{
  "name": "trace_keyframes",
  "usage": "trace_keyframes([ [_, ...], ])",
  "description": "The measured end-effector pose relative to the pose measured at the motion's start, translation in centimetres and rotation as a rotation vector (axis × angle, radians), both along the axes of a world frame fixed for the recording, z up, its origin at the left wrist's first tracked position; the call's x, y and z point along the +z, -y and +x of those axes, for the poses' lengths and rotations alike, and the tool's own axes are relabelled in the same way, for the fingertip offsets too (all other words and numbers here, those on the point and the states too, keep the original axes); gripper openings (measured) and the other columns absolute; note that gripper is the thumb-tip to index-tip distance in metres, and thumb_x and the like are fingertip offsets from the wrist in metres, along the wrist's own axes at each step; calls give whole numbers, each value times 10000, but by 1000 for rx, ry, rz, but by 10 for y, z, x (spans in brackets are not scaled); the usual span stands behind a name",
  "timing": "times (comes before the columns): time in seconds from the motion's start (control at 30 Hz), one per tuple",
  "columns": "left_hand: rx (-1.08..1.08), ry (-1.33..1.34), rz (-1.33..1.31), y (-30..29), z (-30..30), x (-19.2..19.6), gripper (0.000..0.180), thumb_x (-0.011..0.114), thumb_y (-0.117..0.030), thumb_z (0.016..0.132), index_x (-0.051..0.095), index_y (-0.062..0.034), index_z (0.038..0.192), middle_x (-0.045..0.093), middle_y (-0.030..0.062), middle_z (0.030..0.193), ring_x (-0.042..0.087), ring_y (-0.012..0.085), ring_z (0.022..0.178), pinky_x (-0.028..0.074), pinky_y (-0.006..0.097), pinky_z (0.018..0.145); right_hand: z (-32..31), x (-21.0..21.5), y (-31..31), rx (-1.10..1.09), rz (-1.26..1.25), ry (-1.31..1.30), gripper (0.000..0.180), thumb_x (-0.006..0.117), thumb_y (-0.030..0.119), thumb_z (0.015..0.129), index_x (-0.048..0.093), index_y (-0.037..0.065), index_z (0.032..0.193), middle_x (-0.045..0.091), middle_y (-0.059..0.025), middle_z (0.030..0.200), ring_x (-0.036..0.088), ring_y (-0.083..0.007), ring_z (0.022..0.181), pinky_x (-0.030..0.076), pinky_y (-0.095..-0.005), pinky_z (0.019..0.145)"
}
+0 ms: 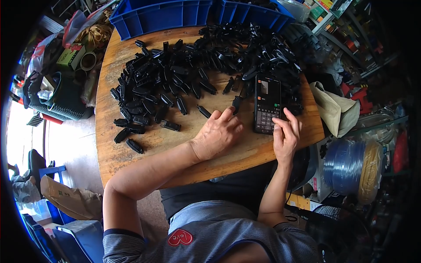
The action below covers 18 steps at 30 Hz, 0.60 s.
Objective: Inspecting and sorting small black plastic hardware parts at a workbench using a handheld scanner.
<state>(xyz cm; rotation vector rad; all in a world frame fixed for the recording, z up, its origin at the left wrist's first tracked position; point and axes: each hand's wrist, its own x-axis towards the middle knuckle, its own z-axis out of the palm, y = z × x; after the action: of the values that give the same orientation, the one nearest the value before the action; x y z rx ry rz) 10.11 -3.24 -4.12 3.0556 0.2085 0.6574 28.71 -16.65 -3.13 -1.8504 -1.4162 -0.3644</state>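
Writing first: your phone [267, 105] lies on the table [250, 151], lit, with a keypad along the lower screen and small pictures and bubbles above; lettering is too small to make out. Heart patch [180, 237] on your striped shirt [210, 225]: red, with white lettering. Green carton [70, 57] off to the left carries print, same for the yellow carton [301, 201] low on the right. Can't make out a maker's mark on the black parts.

Your right hand [287, 133]: fingers apart, a fingertip at the keypad, nothing gripped. Your left hand [220, 130]: fingers loosely curled, tips by one black part [237, 103] just left of the phone; can't tell if they're pinching it.

Main heap of black parts [175, 72] arcs across the far half of the table, with strays at its near left edge. The phone's upper end butts into the heap's right side. Two blue bins [164, 21] [258, 16] block the far edge. Beige cloth bag [335, 107] crowds the right edge; clear-blue reel [344, 164] sits beyond it. Brown paper bag [70, 199] stands lower left.
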Motion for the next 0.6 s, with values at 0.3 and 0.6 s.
trace_keyframes([
  [0.3,-11,17,-63,1,0,1,279,600,-198,732,578,-41,961,513,96,1156,431,288,1134,401,375,838,-8,5,-8,88,-47,128,161,560,85,805,678,40,905,547,-126,1200,468,-284,1038,388,-355,884],
  [0.6,3,-29,-11,0,0,0,356,567,-182,721,579,-100,1068,515,82,1109,368,286,1172,363,347,846,3,3,-2,-43,36,30,145,534,43,818,649,32,906,582,-104,1145,499,-254,981,401,-335,848],
])
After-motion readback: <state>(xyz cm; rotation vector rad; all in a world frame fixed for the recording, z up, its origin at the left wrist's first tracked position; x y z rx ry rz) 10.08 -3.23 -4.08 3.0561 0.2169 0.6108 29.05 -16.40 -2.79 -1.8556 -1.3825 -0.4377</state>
